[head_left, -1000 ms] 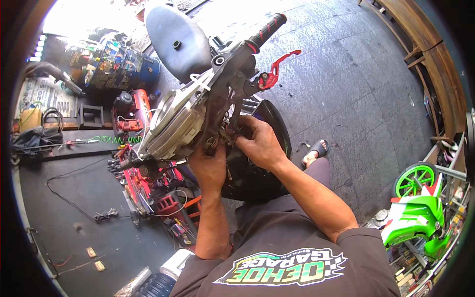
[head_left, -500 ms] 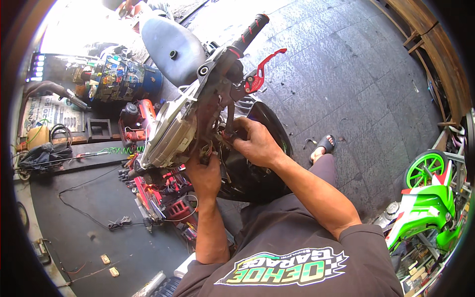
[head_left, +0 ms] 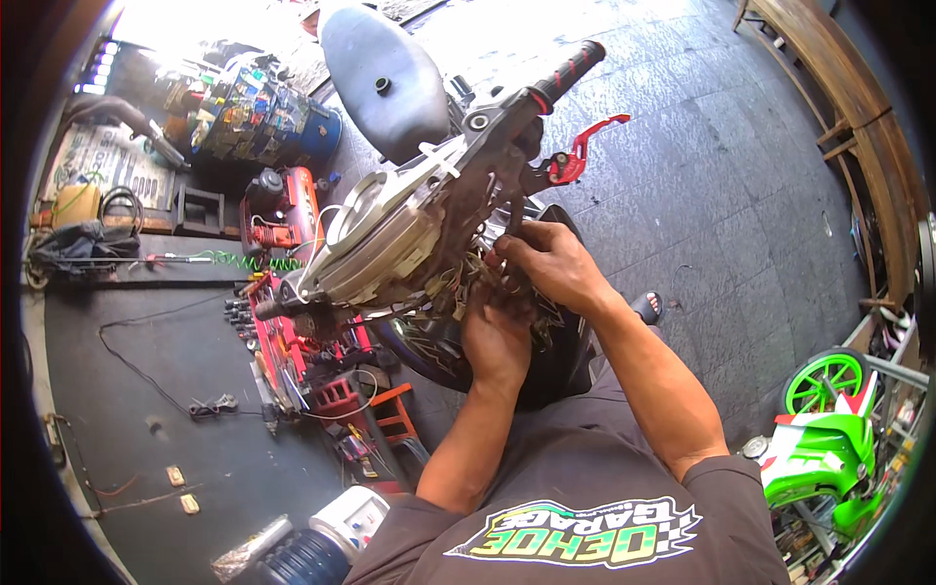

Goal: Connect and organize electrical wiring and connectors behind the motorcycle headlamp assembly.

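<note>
1. Left hand [head_left: 495, 343] is at the wiring [head_left: 474, 278]; fingers partly hidden, hold unclear.
2. Right hand [head_left: 563, 265] has fingers curled narrow there; I cannot tell what they hold.
3. The wiring sits mid-scene, right of the headlight unit [head_left: 385, 255], nearer than the red lever [head_left: 573, 164].

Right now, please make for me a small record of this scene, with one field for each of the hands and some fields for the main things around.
Left hand: at the exposed wires; fingertips hidden
Right hand: higher in the picture, at the same wires; exact grasp unclear
Vehicle front: pale headlight unit, black handlebar grip, red lever
Person's left: red compressor, blue drum
Person's right: small green motorcycle, wooden bench
</note>
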Demonstrator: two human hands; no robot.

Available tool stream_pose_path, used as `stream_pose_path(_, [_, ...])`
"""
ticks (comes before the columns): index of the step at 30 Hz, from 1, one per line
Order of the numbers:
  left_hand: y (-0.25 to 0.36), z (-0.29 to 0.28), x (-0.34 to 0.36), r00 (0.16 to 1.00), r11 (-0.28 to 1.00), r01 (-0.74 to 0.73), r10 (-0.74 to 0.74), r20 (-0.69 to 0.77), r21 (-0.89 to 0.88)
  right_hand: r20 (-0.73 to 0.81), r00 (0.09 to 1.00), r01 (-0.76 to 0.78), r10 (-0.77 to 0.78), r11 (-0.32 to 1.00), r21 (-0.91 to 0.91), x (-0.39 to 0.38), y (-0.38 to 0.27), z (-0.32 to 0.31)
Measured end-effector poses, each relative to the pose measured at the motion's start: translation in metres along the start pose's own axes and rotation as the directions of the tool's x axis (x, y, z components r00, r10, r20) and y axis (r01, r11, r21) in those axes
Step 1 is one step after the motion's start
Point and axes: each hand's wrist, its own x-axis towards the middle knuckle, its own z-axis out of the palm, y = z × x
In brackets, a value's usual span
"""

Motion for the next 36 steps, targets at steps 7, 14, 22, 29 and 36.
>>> stream_pose_path(7, [-0.009, 0.013, 0.019, 0.996, 0.981, -0.037, 0.020, -0.089, -0.192, 0.126, 0.991, 0.064, -0.050, 0.993, -0.104, -0.004, -0.015, -0.003])
stream_pose_path(14, [-0.028, 0.014, 0.034, 0.966, 0.964, -0.250, 0.241, -0.098, -0.095, 0.037, 0.999, -0.027, 0.031, 0.992, -0.121, -0.005, -0.005, 0.002])
stream_pose_path(22, [-0.029, 0.022, 0.038, 0.979, 0.964, -0.185, 0.165, -0.119, -0.189, -0.009, 1.000, 0.001, -0.001, 0.997, -0.075, -0.003, -0.002, 0.001])
stream_pose_path(29, [-0.031, 0.026, 0.043, 0.926, 0.957, -0.273, 0.235, -0.295, -0.095, 0.063, 0.998, 0.004, 0.001, 0.996, -0.087, -0.001, 0.000, -0.002])
stream_pose_path(36, [-0.030, 0.033, 0.052, 0.877, 0.956, -0.285, 0.230, -0.423, -0.071, -0.052, 0.998, 0.036, -0.038, 0.999, -0.039, -0.002, 0.011, 0.010])
